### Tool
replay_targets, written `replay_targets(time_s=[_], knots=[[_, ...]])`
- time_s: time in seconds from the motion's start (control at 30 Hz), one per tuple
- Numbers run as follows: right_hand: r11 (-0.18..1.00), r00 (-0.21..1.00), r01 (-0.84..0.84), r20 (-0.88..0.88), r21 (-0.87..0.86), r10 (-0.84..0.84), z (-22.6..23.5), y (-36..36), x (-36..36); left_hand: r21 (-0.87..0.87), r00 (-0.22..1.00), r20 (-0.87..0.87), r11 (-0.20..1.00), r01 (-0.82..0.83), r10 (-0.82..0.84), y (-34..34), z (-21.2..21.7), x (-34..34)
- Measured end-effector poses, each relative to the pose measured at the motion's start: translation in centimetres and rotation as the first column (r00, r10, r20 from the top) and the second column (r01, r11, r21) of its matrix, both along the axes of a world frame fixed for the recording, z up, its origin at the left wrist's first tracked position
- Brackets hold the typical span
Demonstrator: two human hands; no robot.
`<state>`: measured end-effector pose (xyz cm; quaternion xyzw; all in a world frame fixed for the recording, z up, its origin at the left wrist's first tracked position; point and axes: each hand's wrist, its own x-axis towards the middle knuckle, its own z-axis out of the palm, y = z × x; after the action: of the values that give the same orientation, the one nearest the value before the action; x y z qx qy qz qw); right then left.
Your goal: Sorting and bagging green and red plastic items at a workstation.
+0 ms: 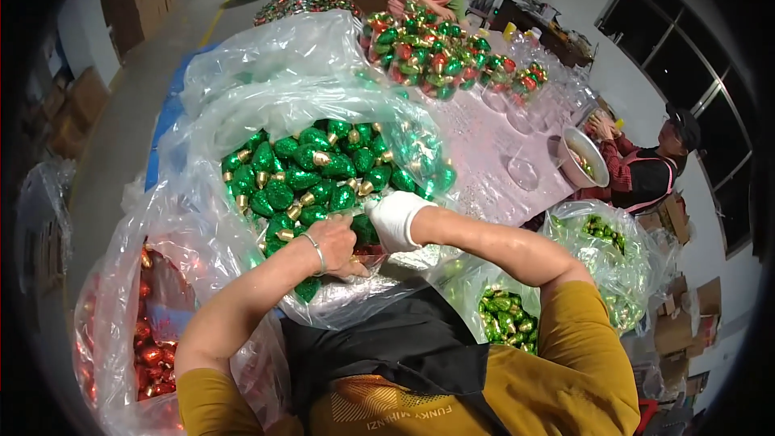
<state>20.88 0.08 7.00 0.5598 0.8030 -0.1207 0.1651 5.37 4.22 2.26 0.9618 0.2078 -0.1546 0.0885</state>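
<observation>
Bare left hand [335, 244] and gloved right hand [395, 218] reach into a clear bag [242, 113] of green ornaments [311, 173]; whether either grip is clenched cannot be told.

Even bright indoor light; glare on clear plastic bags [266, 56] at upper centre. Strong fisheye bending, black vignette at corners. Frame edges soft; shadows faint.
</observation>
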Motion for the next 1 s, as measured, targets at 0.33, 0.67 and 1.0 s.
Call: replay_targets(time_s=[0.33, 0.67, 1.0], knots=[[0.987, 0.987, -0.134, 0.077, -0.085, 0.141, -0.8, 2.6, 0.3, -0.076, 0.976, 0.216, 0.997, 0.011, 0.006, 0.1, -0.5, -1.2], [0.997, 0.998, -0.047, -0.030, 0.056, 0.048, -3.6, 1.6, -0.1, -0.045, 0.960, 0.275, 0.997, 0.068, -0.053, -0.7, -1.3, -1.9], [0.569, 0.477, 0.776, -0.844, 0.273, -0.246, -4.7, -14.5, 13.6, 0.063, 0.982, 0.155, 0.993, 0.096, -0.104, 0.0, -0.3, -0.9]])
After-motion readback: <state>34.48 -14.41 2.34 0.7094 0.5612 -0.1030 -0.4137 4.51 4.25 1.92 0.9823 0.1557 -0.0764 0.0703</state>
